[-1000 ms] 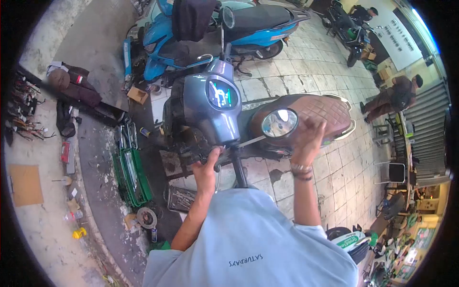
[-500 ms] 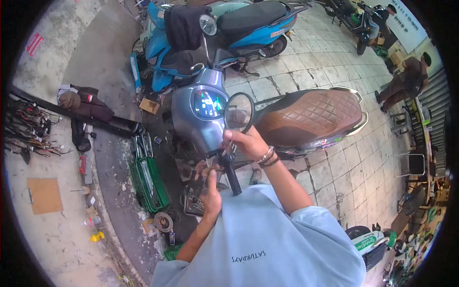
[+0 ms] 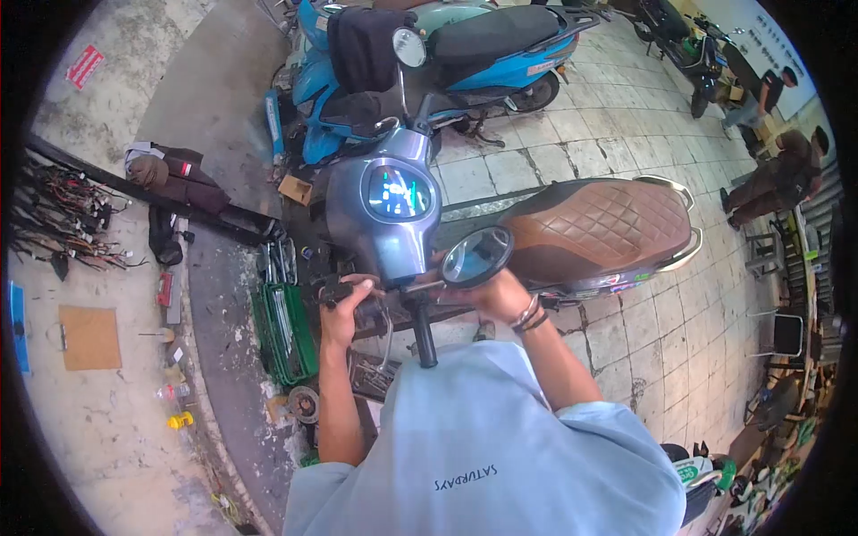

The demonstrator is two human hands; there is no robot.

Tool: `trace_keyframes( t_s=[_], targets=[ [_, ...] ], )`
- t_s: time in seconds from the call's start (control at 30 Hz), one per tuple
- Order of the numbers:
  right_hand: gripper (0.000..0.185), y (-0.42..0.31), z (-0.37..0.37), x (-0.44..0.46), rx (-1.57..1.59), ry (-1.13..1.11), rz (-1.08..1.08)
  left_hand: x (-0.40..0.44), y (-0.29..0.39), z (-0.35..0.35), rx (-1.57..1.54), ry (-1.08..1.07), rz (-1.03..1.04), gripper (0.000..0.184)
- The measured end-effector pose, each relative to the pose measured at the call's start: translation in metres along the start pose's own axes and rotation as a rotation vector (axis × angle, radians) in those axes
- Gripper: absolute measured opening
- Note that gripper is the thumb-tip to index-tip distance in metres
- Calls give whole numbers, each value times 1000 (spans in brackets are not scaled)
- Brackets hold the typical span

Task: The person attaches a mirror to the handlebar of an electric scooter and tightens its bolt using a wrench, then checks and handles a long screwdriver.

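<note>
A scooter with a purple-grey front cowl [image 3: 384, 237] and a lit display [image 3: 398, 192] stands before me. Its black handlebar grip [image 3: 424, 339] points toward my shirt. To the left of the grip, my left hand [image 3: 340, 322] is closed around a small dark part [image 3: 335, 293], its thumb raised; the kind of part is unclear. My right hand [image 3: 502, 297] is behind the round mirror [image 3: 476, 257], at its lower right edge, and seems closed on it. The mirror hides most of those fingers. A thin metal stem [image 3: 427, 287] shows between mirror and handlebar.
Beyond the scooter's brown quilted seat [image 3: 617, 228] is tiled floor. A blue scooter [image 3: 500, 67] is parked behind. On the left stand a green toolbox [image 3: 284, 344] and a tray of tools [image 3: 371, 375]. Two people [image 3: 786, 174] are at the far right.
My left hand has moved left and up, away from the handlebar, with the dark part. My right hand has shifted right and down, and the mirror has tilted and dropped lower.
</note>
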State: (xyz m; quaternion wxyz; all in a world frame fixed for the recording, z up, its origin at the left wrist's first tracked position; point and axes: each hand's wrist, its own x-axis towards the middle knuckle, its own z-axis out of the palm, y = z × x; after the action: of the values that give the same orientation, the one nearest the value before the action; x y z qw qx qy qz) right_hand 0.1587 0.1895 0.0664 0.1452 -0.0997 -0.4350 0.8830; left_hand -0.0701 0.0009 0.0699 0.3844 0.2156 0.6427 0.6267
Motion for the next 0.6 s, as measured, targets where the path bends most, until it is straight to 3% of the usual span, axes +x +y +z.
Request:
trace_keyframes(
  t_s=[0.07, 0.13, 0.2, 0.3, 0.37, 0.4, 0.47, 0.53, 0.6],
  targets=[
    [53, 11, -34, 18, 344, 128, -27, 1, -1, 2, -10, 43, -65, 23],
    [69, -36, -5, 23, 424, 202, -63, -3, -7, 8, -35, 77, -33, 22],
    [72, -55, -2, 23, 488, 170, -67, -7, -16, 11, -55, 111, -14, 21],
    [71, -42, -12, 27, 491, 26, -58, -12, -23, 19, -95, 147, 3, 17],
    [64, -36, -11, 30, 475, 29, -38, -20, -10, 33, -66, 363, 76, 18],
    [62, -35, -13, 31, 459, -30, -50, -22, -6, 42, -57, 349, 76, 18],
    [61, -32, -15, 31, 473, 16, -68, -24, -2, 56, -134, 512, 160, 20],
    [62, -32, -3, 28, 490, 65, -74, -18, -9, 55, -157, 508, 160, 19],
    [62, -42, 21, 21, 727, 138, -14, -14, -10, 48, -147, 492, 172, 17]
  ],
)
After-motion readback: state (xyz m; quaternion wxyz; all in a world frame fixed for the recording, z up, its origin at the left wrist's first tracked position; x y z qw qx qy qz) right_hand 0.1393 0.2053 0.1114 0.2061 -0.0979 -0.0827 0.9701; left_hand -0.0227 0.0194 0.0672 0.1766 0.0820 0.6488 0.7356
